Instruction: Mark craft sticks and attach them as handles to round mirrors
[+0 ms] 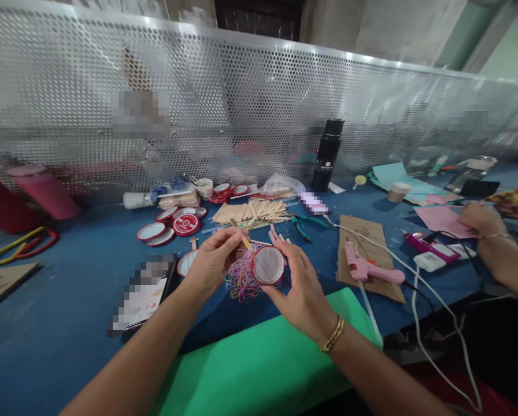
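My left hand (215, 257) pinches a flat wooden craft stick (244, 237), yellowish toward its lower end. That end is close to the rim of a round red-edged lid (268, 266); I cannot tell whether they touch. My right hand (300, 283) grips the lid by its edge, with its pale inner face toward me. Below both hands lies a tangle of thin multicoloured strands (241, 280). Left of it, another lid (186, 263) lies partly hidden behind my left hand, with a small stick at its top.
Behind are a pile of craft sticks (250, 212), red lids (186, 224), pliers (302, 227) and a black flask (328, 155). A phone (148, 294) lies left. Right, a pink glue gun (367, 269) rests on cardboard (387, 289) near cables. Another person's hand (484, 219) is far right.
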